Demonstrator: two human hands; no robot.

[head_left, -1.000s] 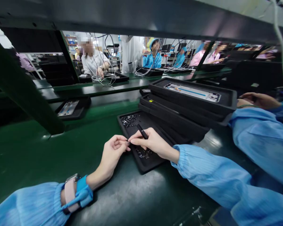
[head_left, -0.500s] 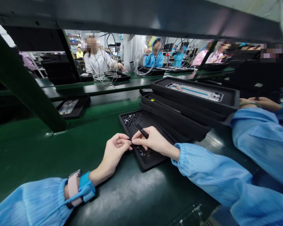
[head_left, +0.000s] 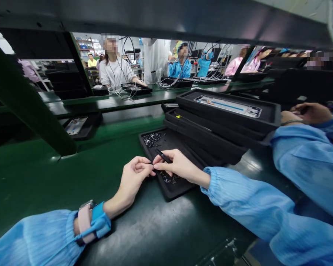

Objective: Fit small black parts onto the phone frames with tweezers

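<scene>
My left hand (head_left: 135,177) is closed in a pinch at the left edge of a black tray (head_left: 172,193); whatever its fingertips hold is too small to make out. Its fingertips meet those of my right hand (head_left: 176,164), which holds a black pen-like tool (head_left: 163,156) slanting up and left. In the tray, small shiny parts (head_left: 152,139) lie in a pile at the far left corner, and more small parts (head_left: 168,178) are scattered below my right hand.
Stacked black trays (head_left: 211,135) stand behind, the top one bearing a metal frame (head_left: 227,106). Another tray (head_left: 90,127) lies left beyond a green post (head_left: 30,99). At right is a neighbour's blue sleeve (head_left: 305,147). People sit across the line.
The black tool in my right hand has tilted further left, lying lower. My left hand keeps its pinch. The view has shifted slightly. The neighbour's far hand at right has lifted a little.
</scene>
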